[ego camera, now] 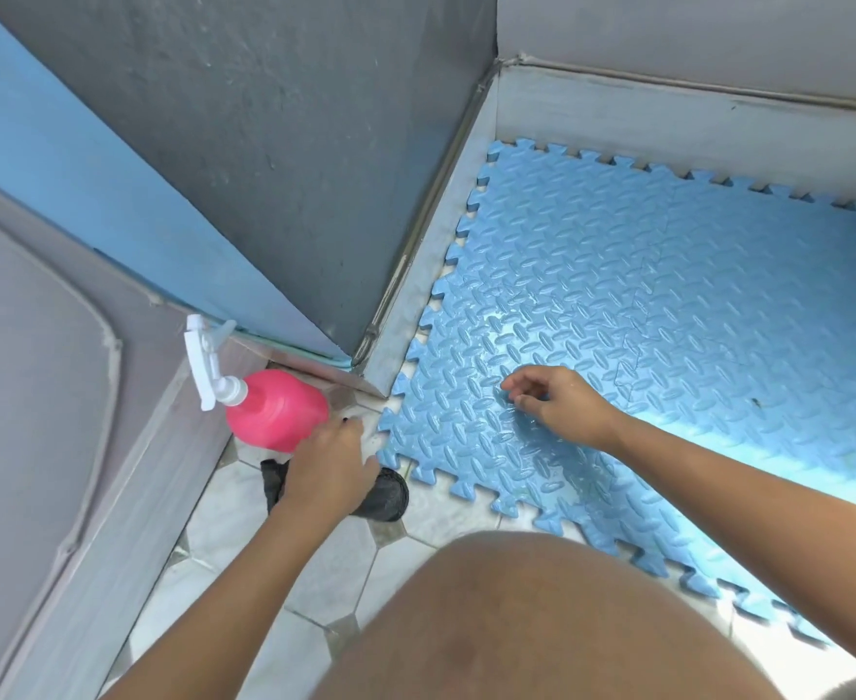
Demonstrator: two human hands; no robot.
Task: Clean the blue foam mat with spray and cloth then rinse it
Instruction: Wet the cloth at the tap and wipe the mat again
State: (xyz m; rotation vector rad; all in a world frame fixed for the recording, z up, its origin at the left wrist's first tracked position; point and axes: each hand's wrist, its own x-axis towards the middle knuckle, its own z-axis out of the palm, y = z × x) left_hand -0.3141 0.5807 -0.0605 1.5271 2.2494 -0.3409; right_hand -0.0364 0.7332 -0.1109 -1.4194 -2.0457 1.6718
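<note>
Blue foam mat point(668, 305) lies flat on tiled floor point(324, 563), tucked into wall corner, near half looks wet. Dark cloth point(388, 495) sits on floor just off mat's near-left corner, under left hand point(332, 459); L grip looks to be closing on it, full clamp can't tell. Pink spray bottle point(277, 409) stands just beyond L hand, nozzle up, touching or nearly. Right hand point(562, 404) on mat, fingers loosely apart, holding nothing. L hand nearer cloth; wipe path runs right onto mat, open room there, walls block far and left edges.
</note>
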